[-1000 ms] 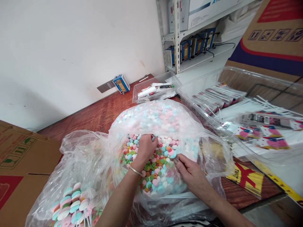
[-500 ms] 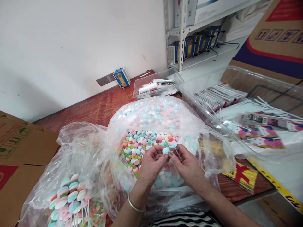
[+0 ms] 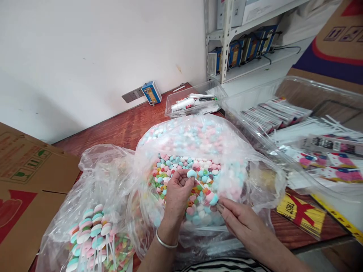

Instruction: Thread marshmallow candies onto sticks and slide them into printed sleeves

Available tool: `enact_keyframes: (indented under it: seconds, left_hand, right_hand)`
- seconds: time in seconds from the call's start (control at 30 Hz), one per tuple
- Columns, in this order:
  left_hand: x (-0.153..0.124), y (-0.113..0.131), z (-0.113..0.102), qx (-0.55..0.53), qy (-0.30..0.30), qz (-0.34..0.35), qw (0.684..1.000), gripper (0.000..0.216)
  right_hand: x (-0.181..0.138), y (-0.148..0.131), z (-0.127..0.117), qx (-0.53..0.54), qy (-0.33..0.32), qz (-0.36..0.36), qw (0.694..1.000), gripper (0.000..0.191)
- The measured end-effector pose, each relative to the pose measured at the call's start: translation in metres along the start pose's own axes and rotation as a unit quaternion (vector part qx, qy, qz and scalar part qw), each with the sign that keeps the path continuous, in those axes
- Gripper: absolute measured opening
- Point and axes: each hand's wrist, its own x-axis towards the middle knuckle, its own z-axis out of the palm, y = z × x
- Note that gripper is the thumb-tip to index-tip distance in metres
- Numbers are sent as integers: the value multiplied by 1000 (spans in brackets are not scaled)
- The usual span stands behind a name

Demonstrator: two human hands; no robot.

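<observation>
Left hand (image 3: 179, 190), head view: thumb and forefinger pinch a pale blue candy disc (image 3: 191, 173), held up over the open clear bag (image 3: 227, 151) of loose candies (image 3: 170, 162). Right hand (image 3: 244, 219): fingertips closed at the near end of a small candy stack (image 3: 211, 197), orange-red, pink and blue; whether they grip candy or a stick can't be told, contact point hidden.

Handling, judged by look: disc seems very light, soft, squashy, likely to dent under a hard squeeze; best held lightly at its rim, flat faces free. Stack likely light too, easily knocked crooked; best held low, at the end by the right fingers, clear of the soft pieces.

Position: disc sits at left fingertips, above and left of the stack, the two apart. Stack sits just left of right fingertips, over the bag's opening.

Around: candies on white sticks (image 3: 95, 228) left of the left forearm; clear tray (image 3: 252, 138) and yellow packets (image 3: 300, 215) right.
</observation>
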Motion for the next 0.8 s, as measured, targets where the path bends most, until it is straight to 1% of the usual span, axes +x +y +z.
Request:
enact_keyframes:
  seconds: [0.13,0.27,0.4,0.5,0.63,0.8]
  left_hand:
    - [-2,-1,0,32,-8,7,999,24]
    - [-1,-4,0,54,-21,24,998,22]
    - [-2,-5,1,76,-30,44,996,22]
    - [-5,-3,3,105,-36,53,992,21]
    - [-7,-3,2,137,-51,61,987,19]
    - [-5,-8,0,162,-68,77,981,16]
  right_hand:
    - [4,8,3,101,-18,46,994,25]
    - [6,13,6,211,-25,82,974,28]
    - [6,5,2,260,-53,151,952,32]
    - [7,-5,-3,316,-68,189,927,35]
    - [7,-10,-6,371,-81,209,901,37]
    - [9,-12,-3,400,-73,214,888,38]
